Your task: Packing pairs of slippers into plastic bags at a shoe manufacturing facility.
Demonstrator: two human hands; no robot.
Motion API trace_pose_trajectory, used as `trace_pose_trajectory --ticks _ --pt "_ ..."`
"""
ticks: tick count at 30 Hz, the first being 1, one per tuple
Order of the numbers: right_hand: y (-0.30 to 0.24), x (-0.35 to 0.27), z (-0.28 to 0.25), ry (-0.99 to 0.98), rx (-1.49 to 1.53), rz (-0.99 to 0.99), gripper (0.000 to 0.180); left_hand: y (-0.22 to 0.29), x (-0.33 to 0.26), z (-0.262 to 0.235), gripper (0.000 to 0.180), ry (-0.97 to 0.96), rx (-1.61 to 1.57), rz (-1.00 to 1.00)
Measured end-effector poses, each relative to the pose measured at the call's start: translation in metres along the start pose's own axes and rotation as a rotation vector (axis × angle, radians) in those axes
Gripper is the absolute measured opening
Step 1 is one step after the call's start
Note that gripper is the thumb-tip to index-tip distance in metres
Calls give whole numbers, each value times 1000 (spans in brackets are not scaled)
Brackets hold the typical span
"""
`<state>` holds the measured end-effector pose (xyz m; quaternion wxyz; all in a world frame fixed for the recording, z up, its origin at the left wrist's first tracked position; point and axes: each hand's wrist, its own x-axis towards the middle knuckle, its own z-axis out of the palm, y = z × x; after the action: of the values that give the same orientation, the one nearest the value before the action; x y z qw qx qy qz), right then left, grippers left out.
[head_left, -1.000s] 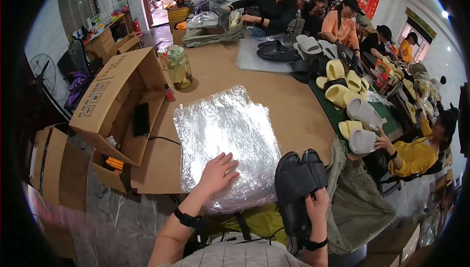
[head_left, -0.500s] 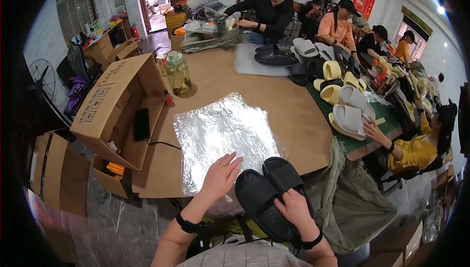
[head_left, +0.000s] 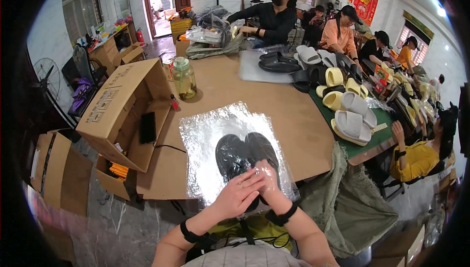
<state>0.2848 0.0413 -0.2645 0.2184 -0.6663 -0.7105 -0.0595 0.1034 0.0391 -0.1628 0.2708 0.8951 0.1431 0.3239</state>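
1. Head view, near edge of the table: black slippers (head_left: 245, 153) lie side by side as a pair inside a clear plastic bag (head_left: 230, 144), soles flat, toes pointing away from the person.
2. Right hand (head_left: 267, 179) is inside the bag's mouth, covered by the film, resting on the heels of the pair; whether its fingers grip I cannot tell.
3. Left hand (head_left: 238, 196) lies on top of the bag just beside the right one, fingers together and pressed flat on the plastic.
4. Brown table (head_left: 289, 105) carries a glass jar (head_left: 184, 78) with a green lid, well apart from the bag.
5. Open cardboard box (head_left: 122, 110) leans at the table's left edge.
6. Yellow and white slippers (head_left: 345, 105) crowd the far right, where other people sit.
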Motion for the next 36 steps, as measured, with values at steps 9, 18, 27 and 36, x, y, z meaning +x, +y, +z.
trace_pose_trajectory --ticks 9,18,27,36 --pt "-22 4 -38 29 281 175 60 -22 -32 -26 36 -114 -167 -64" --pt "-32 -35 -184 -786 1003 -123 46 -93 -63 -34 48 373 124 -211" --pt "-19 31 -83 -237 295 354 50 -109 -51 -14 41 404 39 -499" --pt "-26 63 13 -8 89 354 38 -115 -60 0 56 147 157 -432"
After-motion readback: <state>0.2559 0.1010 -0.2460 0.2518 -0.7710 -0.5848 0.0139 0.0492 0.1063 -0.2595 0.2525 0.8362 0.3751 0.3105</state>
